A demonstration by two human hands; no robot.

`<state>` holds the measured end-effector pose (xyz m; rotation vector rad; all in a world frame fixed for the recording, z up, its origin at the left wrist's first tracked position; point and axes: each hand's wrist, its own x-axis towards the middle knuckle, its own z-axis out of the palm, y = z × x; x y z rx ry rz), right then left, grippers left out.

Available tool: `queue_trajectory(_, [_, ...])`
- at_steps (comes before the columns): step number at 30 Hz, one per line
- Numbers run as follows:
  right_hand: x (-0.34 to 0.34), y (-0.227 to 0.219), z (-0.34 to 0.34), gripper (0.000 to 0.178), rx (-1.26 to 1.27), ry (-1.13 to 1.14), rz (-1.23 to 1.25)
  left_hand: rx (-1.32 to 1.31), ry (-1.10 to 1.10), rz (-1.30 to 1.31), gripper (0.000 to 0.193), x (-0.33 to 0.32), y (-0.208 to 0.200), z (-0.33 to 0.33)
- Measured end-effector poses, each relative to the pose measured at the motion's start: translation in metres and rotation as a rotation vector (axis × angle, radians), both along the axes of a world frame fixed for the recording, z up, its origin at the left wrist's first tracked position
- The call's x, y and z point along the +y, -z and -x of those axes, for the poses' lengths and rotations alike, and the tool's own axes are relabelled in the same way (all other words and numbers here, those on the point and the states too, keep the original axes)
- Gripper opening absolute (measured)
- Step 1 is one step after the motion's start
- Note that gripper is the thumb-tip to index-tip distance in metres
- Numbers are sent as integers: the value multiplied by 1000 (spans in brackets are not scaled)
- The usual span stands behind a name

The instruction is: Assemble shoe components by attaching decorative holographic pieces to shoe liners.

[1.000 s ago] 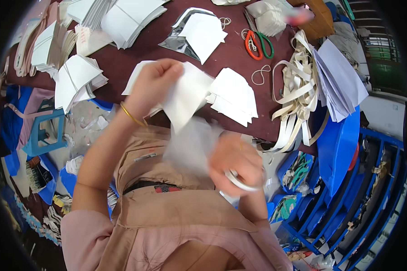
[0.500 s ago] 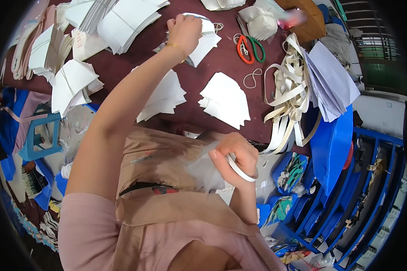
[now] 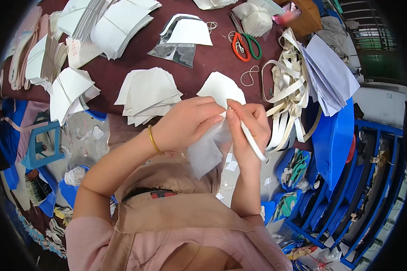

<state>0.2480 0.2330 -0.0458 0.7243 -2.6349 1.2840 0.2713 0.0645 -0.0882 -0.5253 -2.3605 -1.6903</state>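
Observation:
My two hands meet at the near edge of the table, fingertips almost touching. A translucent whitish sheet (image 3: 205, 156) hangs beneath my left hand (image 3: 190, 119), whose fingers are pinched on its upper edge. My right hand (image 3: 251, 124) is closed around a slim white stick-shaped tool (image 3: 252, 141); its kind is unclear. The tool's tip and the exact contact between the hands are hidden. Just beyond them lies a pile of white cut panels (image 3: 219, 83), and a fanned pile of similar panels (image 3: 151, 95) is to its left. Farther off, a white panel (image 3: 192, 32) rests with dark clear film (image 3: 174, 53).
Tied white stacks (image 3: 122, 27) crowd the far left. Red-and-green-handled scissors (image 3: 246, 46) and a loose cord loop (image 3: 248, 76) lie right of centre. Cream straps (image 3: 287, 86) hang over the right edge beside lavender sheets (image 3: 330, 77). A blue rack (image 3: 343, 194) stands at lower right.
My left hand has drawn back from the far panel and film to meet my right hand, and now pinches the translucent sheet. My right hand has risen slightly, still with the white tool.

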Motion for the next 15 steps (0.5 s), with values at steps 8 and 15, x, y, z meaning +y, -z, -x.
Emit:
queue_trajectory(8, [7, -1, -10, 25, 71, 3, 19, -206, 72, -294, 19, 5, 3, -9])
queue_trajectory(15, [-4, -6, -13, 17, 264, -320, -12, -614, -151, -729, 27, -15, 6, -4])
